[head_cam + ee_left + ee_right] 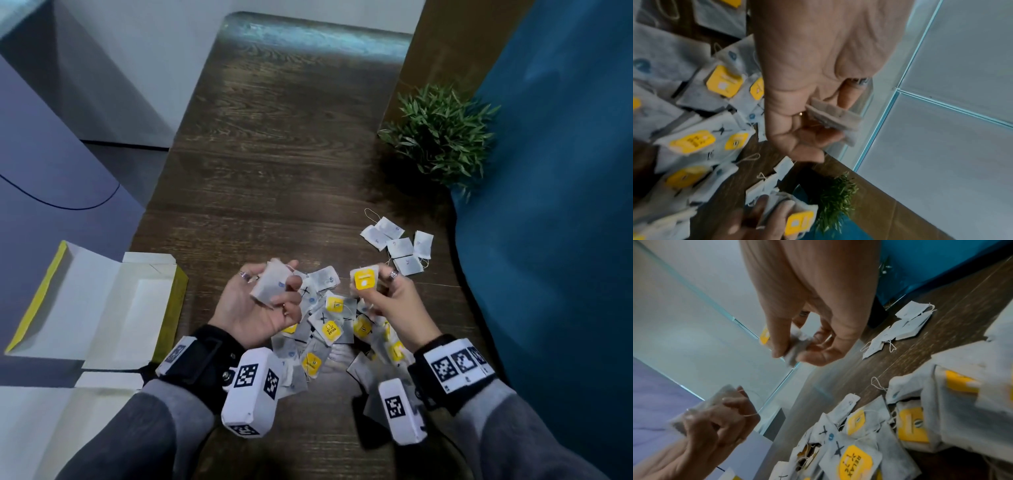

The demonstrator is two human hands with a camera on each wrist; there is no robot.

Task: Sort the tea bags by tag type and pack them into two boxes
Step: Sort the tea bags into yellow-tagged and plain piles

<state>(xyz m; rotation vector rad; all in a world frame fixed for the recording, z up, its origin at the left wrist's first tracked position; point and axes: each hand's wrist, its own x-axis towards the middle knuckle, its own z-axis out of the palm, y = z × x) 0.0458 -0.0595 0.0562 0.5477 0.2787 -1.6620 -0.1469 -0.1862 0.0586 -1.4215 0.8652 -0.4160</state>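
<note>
Two hands show in the head view: the left hand (263, 308) holds one plain tea bag (272, 286), and the right hand (387, 294) holds one yellow-tagged tea bag (363, 279). At the right of the frame, five tea bags lie in a small white-tagged group (399, 245) on the bench (274, 171). The mixed pile (329, 329) at lower centre shows about seven yellow tags; its full bag count cannot be told, as bags overlap and the wrists hide part. One open box (102, 308) lies at lower left. One plant (442, 137) stands at upper right.
</note>
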